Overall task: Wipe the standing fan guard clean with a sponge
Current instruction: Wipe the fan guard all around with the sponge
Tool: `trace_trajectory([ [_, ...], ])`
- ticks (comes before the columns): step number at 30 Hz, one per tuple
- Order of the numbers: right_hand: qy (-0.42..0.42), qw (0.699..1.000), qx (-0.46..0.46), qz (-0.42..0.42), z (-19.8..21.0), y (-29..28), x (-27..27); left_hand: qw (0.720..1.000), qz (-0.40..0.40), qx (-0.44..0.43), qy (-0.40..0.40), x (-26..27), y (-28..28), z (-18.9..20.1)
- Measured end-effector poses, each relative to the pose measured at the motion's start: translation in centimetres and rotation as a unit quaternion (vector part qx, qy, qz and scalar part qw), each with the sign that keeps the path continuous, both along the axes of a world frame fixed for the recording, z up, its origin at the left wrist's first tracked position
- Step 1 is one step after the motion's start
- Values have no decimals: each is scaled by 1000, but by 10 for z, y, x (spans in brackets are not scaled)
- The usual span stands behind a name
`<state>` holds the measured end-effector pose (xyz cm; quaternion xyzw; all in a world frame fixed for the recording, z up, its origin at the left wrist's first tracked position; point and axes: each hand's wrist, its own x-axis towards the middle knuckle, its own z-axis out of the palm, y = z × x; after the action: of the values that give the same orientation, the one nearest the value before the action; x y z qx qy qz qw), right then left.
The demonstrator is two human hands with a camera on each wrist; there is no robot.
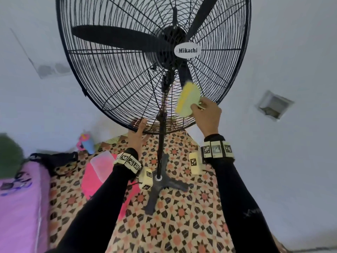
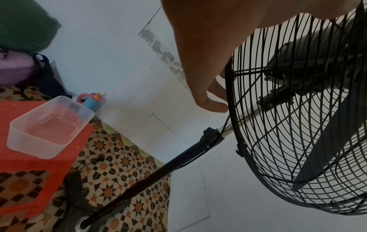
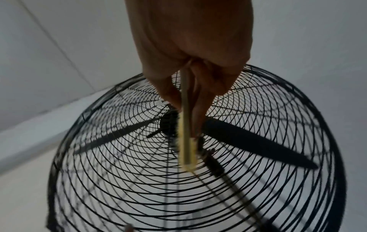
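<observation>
Clear tub (image 2: 49, 127) on red stool (image 2: 39, 164)

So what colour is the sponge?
The sponge is yellow with a pale green face, clearest in the head view.

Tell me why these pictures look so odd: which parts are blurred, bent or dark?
Head view: the wide lens bows the fan guard, and the sponge in the right hand is smeared. Left wrist view: the left hand looms large and soft. Right wrist view: dim and blurred, the guard nearly a silhouette against the pale wall.
</observation>
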<state>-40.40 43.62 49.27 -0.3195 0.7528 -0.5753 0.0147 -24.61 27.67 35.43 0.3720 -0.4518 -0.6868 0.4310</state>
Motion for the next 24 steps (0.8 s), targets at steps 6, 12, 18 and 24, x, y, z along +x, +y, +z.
trace_trajectory([
  [6, -75, 997, 7, 8, -13, -6, -7, 1000, -7, 12, 14, 3, -3, -1],
  [12, -50, 994, 2, 94, -4, -8, -9, 1000, -1, -19, -3, 1, -3, -6],
  [18, 92, 988, 112, -54, 11, -8, -4, 1000, -3, -24, -15, 2, -3, -4],
  [24, 14, 996, -27, 89, 24, -9, -10, 999, -11, -6, 43, 4, 1, -3],
])
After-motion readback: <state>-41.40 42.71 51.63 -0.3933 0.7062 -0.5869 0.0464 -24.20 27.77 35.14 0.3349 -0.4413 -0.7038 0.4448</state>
